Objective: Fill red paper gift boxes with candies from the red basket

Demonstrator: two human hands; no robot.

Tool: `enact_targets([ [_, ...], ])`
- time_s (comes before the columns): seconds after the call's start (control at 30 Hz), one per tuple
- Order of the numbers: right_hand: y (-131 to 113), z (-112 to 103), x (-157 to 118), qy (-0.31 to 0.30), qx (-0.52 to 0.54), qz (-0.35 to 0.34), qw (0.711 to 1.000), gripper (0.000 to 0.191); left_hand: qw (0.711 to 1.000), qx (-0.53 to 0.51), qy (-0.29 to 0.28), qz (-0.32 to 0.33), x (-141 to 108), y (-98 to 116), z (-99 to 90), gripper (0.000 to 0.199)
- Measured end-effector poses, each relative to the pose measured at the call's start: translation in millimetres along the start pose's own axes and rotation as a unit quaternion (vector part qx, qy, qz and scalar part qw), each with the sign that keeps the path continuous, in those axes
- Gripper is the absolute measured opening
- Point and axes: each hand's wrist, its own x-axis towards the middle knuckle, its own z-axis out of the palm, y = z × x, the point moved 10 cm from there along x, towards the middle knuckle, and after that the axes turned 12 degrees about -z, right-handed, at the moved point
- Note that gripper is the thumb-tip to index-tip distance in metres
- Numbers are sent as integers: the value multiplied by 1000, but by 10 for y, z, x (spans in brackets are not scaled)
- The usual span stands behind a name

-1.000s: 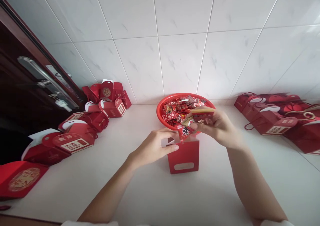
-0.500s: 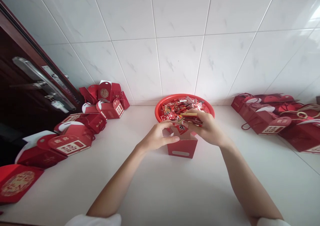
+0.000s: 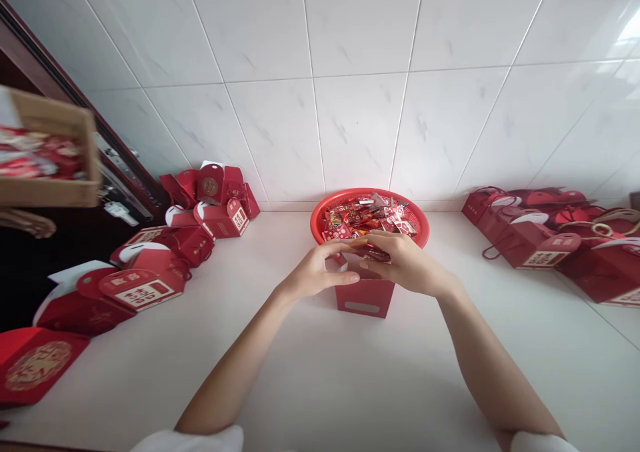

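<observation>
A small red box (image 3: 365, 297) stands upright with its top open on the white counter. My left hand (image 3: 320, 270) is at the box's upper left rim, thumb along the near edge, fingers curled over the opening and closed on the box. Over the opening, my right hand (image 3: 407, 262) holds wrapped candies (image 3: 376, 254) between thumb and fingers. Right behind the box sits a red perforated basket (image 3: 316, 220) filled with wrapped candies (image 3: 367, 215).
Red gift boxes (image 3: 145, 285) line the left side, and more red boxes (image 3: 537, 239) stand at the right. At the far left, a person's hand (image 3: 30, 223) is below a cardboard box (image 3: 50, 192) of red packets. A tiled wall (image 3: 360, 119) rises behind.
My right hand has moved left and slightly down over the box with the candies. A cardboard box and another person's hand have come into view at the left, in front of the door.
</observation>
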Motion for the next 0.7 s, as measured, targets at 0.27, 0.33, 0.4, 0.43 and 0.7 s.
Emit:
enact_targets([
  [0.27, 52, 59, 7, -16, -51, 25, 998, 14, 1000, 0, 6, 20, 5, 50, -6, 43],
  [0.33, 59, 65, 11, -11, -57, 25, 998, 11, 1000, -5, 8, 21, 6, 51, -10, 43],
  [0.4, 85, 49, 2, -2, -40, 33, 999, 9, 1000, -13, 6, 22, 6, 50, -9, 44],
  [0.43, 93, 30, -3, 6, -23, 35, 999, 8, 1000, -17, 6, 22, 6, 47, -8, 44],
  [0.7, -6, -84, -10, 27, 29, -32, 999, 19, 1000, -25, 1, 16, -2, 27, -1, 45],
])
